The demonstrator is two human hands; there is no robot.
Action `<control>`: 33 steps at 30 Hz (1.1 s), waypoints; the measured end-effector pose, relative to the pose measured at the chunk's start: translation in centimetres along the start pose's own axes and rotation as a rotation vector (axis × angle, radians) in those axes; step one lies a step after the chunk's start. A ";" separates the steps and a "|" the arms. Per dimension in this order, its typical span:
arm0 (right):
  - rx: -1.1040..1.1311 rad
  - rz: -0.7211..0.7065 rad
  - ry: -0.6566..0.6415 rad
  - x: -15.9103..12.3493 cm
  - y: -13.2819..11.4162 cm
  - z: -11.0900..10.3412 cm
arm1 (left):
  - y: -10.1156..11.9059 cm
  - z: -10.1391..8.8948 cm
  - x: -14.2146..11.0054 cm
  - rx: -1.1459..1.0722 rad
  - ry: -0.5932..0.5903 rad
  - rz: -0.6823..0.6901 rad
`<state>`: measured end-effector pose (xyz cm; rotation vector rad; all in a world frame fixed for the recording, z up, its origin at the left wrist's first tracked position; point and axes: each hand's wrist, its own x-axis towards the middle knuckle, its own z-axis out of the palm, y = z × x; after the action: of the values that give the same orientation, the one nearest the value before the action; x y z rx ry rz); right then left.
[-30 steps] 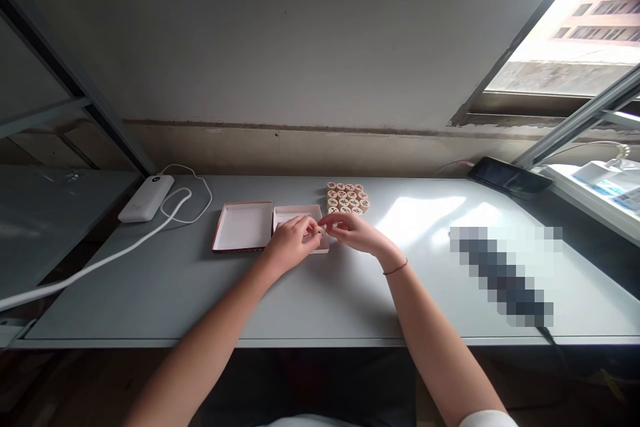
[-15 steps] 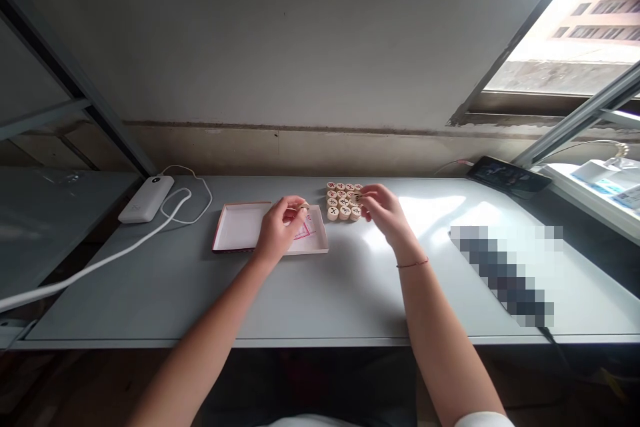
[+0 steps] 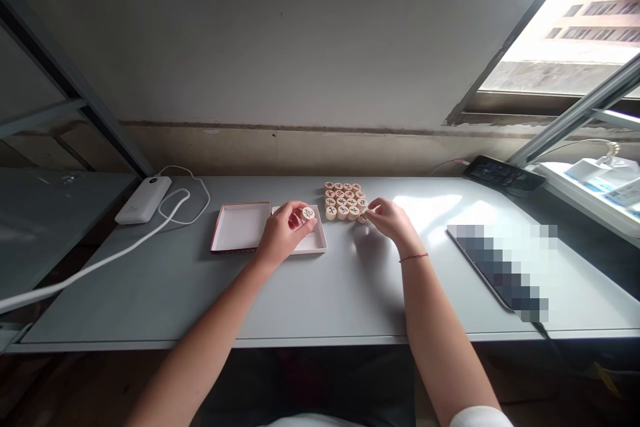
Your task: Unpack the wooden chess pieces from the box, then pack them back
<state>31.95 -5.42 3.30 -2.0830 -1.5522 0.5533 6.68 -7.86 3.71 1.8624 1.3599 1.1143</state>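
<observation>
Left hand (image 3: pixel 283 235) is pinching a wooden xiangqi piece (image 3: pixel 309 213) above the white box tray (image 3: pixel 317 248); right hand (image 3: pixel 393 221) is pinching a corner piece (image 3: pixel 363 217) of the xiangqi block (image 3: pixel 343 200), lying between the hands, nearer the right.

**Wood, card and plastic on a smooth tabletop**

Xiangqi pieces (image 3: pixel 343 201) were smooth, pale wood with dark and red incised characters; the held piece (image 3: pixel 309 213) showed the same finish. The box lid (image 3: pixel 240 227) and box tray (image 3: pixel 316 244) were matt white card. The tabletop (image 3: pixel 150 280) was smooth, pale grey and faintly glossy. The power bank (image 3: pixel 143 200) and cable (image 3: pixel 100 273) were white plastic.
</observation>
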 end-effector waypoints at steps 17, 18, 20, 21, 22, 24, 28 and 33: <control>0.083 -0.323 -0.044 -2.3 -3.0 0.4 | -1.5 0.2 0.2 0.340 -0.078 0.213; -0.011 -0.263 -0.006 -1.8 -2.2 -0.1 | -1.6 -0.1 0.4 0.378 -0.051 0.194; -0.164 -0.173 0.007 -1.1 -1.0 -0.5 | -2.0 -0.8 0.8 0.451 -0.016 0.132; -0.212 -0.143 -0.008 -1.0 -0.6 -0.6 | -2.3 -1.1 1.0 0.482 -0.010 0.085; -0.237 -0.125 -0.029 -0.9 -0.4 -0.6 | -2.5 -1.3 1.1 0.511 -0.011 0.028; -0.244 -0.114 -0.066 -0.8 -0.3 -0.4 | -2.9 -1.7 1.2 0.541 -0.030 -0.086; -0.231 -0.119 -0.070 -0.9 -0.4 -0.1 | -3.4 -2.2 1.3 0.560 -0.060 -0.240; -0.239 -0.138 -0.095 -0.7 0.2 -0.1 | -3.6 -2.4 1.5 0.610 -0.085 -0.247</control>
<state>32.01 -6.11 3.29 -2.1253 -1.8816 0.4403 3.09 -5.32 2.39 2.0294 1.9673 0.5165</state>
